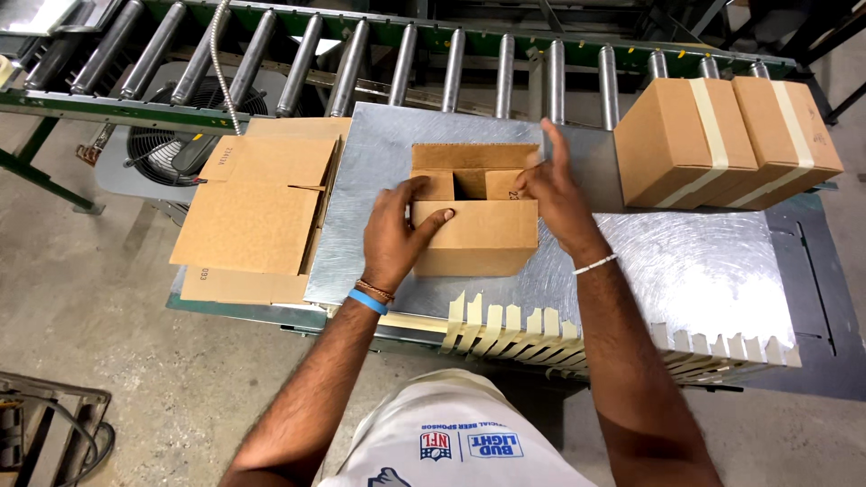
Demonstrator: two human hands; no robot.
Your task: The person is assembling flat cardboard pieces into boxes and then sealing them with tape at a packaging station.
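Open cardboard box (474, 236) between both hands, flat cartons (257, 203) left, taped boxes (726, 140) right

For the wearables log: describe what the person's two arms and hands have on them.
Both arms are bare, with no sleeves and no gloves. The left hand has two bands at its wrist: a thin brown beaded bracelet and, just behind it, a bright blue band. The right hand has one thin white beaded bracelet at the wrist. No rings or watch are visible.

An open box (474, 212) sits mid-table (704, 261) between both hands, flat cartons (257, 203) to its left, two taped boxes (726, 140) right, rollers (406, 63) behind.
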